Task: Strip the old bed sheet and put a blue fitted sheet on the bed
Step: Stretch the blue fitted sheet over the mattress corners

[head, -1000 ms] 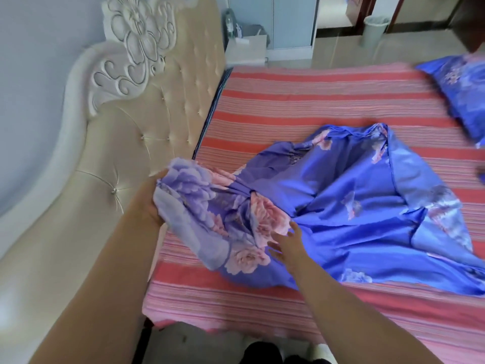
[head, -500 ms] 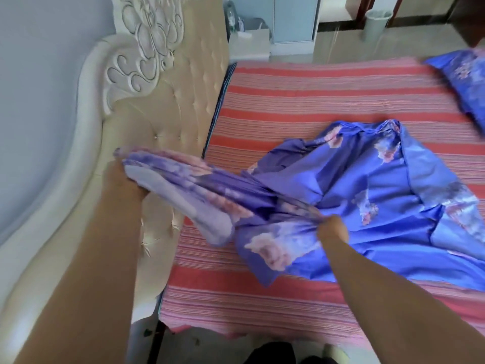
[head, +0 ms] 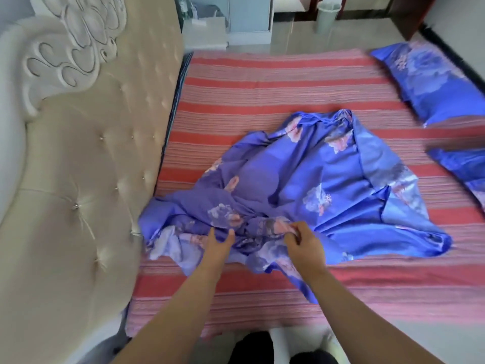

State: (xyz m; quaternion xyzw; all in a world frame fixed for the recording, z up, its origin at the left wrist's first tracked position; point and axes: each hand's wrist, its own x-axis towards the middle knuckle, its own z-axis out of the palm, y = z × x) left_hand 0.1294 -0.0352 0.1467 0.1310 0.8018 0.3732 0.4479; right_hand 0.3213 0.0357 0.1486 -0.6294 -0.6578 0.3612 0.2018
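The blue fitted sheet point(head: 301, 185) lies bunched in a heap in the middle of the bed point(head: 262, 82), none of its corners hooked on yet. The red striped cover still shows all round it, so fitting has barely begun. At 6 o'clock of the heap, the right hand point(head: 301, 245) pinches a fold; the left hand point(head: 219, 244) rests on the cloth, fingers spread. Blue pillows point(head: 430, 82) sit at 2 o'clock.
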